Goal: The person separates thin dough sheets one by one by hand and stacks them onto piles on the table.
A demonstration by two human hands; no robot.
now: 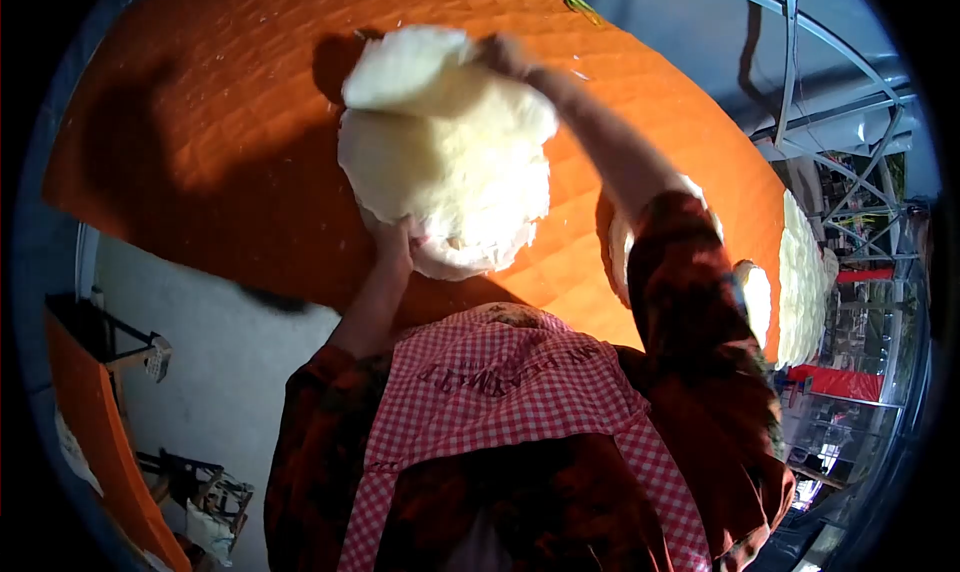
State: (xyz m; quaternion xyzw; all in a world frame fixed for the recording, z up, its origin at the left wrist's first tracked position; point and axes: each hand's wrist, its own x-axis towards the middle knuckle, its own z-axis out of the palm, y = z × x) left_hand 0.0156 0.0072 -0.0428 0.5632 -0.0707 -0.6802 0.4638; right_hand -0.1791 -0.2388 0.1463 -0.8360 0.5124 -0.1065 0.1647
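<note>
A stack of pale, round, soft-looking sheets (450, 177) with ragged edges lies on an orange quilted cover. At its lower left edge, my left hand (398, 240) grips the rim, thumb on top and the other fingers hidden. The far part of the top sheet (410, 67) is raised and blurred, with a shadow beneath it. My right hand (508, 58), smeared by motion, closes at that sheet's far right edge. I cannot make out the material of the sheets.
The orange quilted cover (250, 122) spreads over a wide surface, dotted with pale scraps. More pale round pieces (755, 297) sit near my right arm, and a large pale sheet (803, 282) hangs at the right edge. Metal framework (790, 62) stands beyond. Another orange-covered surface (110, 442) is at lower left.
</note>
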